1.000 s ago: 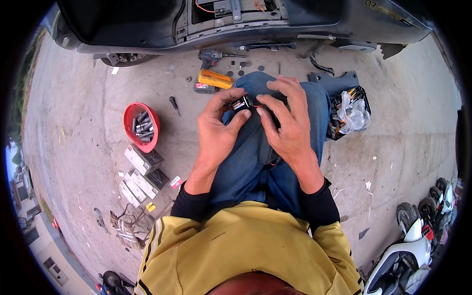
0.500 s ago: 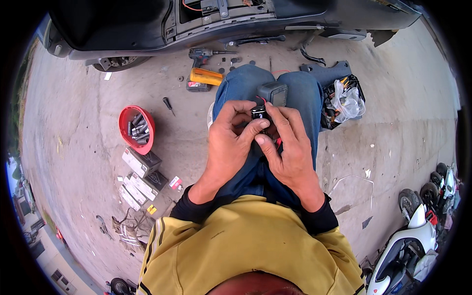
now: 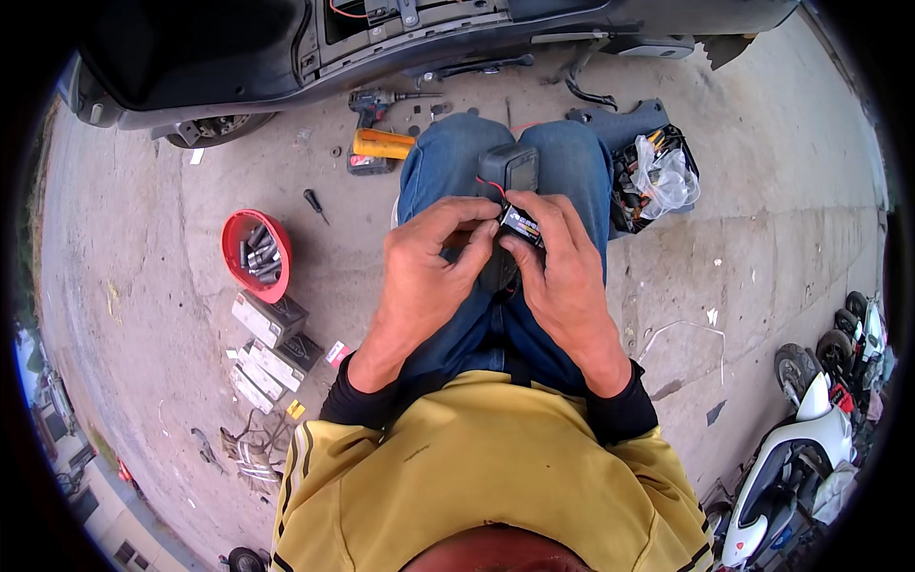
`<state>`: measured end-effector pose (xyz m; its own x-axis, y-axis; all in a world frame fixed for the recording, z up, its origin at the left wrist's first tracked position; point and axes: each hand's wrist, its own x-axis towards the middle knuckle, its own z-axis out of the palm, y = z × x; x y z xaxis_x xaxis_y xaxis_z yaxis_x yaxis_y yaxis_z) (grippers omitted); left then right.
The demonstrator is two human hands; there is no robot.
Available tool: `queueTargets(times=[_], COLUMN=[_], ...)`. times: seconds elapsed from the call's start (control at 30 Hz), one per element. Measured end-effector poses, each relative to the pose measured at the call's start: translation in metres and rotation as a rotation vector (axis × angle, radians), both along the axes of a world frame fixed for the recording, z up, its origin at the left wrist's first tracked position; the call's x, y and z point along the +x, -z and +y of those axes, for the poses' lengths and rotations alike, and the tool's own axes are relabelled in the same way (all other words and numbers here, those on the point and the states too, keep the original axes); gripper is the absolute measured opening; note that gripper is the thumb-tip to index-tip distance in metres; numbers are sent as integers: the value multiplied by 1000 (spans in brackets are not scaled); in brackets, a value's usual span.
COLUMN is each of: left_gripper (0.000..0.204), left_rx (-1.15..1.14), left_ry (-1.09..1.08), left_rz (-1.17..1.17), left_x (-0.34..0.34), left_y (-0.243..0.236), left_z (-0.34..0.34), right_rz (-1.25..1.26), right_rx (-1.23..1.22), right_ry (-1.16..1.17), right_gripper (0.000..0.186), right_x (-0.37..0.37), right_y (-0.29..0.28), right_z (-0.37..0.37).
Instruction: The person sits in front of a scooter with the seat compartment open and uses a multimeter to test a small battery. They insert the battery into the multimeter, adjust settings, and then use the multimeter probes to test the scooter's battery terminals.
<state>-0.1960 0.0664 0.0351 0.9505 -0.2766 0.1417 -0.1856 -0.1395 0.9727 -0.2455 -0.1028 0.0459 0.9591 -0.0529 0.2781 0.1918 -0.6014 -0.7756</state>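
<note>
Scooter (image 3: 191,57) along far edge of ground (image 3: 791,210); drill (image 3: 370,103) just this side, L of ctr. Screwdriver (image 3: 315,203) nearer, further L. Sockets (image 3: 259,254) in helmet (image 3: 230,250) twd L edge, boxes (image 3: 269,319) just on its near side. Ctr: block (image 3: 520,224) btwn L hand (image 3: 419,272) & R hand (image 3: 560,265); unit (image 3: 515,170) btwn thighs (image 3: 448,167), just beyond block. Toolbox (image 3: 688,143) R of thighs, plastic bag (image 3: 664,181) on top. Parked bikes (image 3: 820,429) near R corner.
</note>
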Motion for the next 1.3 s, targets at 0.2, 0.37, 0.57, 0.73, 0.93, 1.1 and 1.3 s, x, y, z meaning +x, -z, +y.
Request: queueTargets(times=[0.2, 0.37, 0.57, 0.73, 0.93, 1.1, 1.3], left_gripper=[17, 20, 18, 16, 13, 17, 18], left_rx=[64, 112, 115, 15, -152, -213, -210], left_ry=[8, 21, -6, -12, 13, 121, 64], left_rz=[-102, -87, -93, 10, 176, 306, 438], left_x=[1, 0, 0, -1, 3, 10, 13], left_y=[0, 2, 12, 22, 19, 10, -1], left_z=[-2, -1, -3, -5, -4, 7, 4], right_rz=[-4, 4, -23, -22, 11, 77, 60], right_rx=[12, 31, 70, 127, 198, 241, 109], right_ry=[-61, -93, -129, -157, -147, -135, -108], right_gripper=[50, 50, 48, 45, 44, 44, 45], right_x=[3, 3, 7, 9, 11, 10, 12], right_y=[8, 15, 21, 24, 31, 28, 23], right_z=[-1, -2, -5, -8, -9, -10, -9])
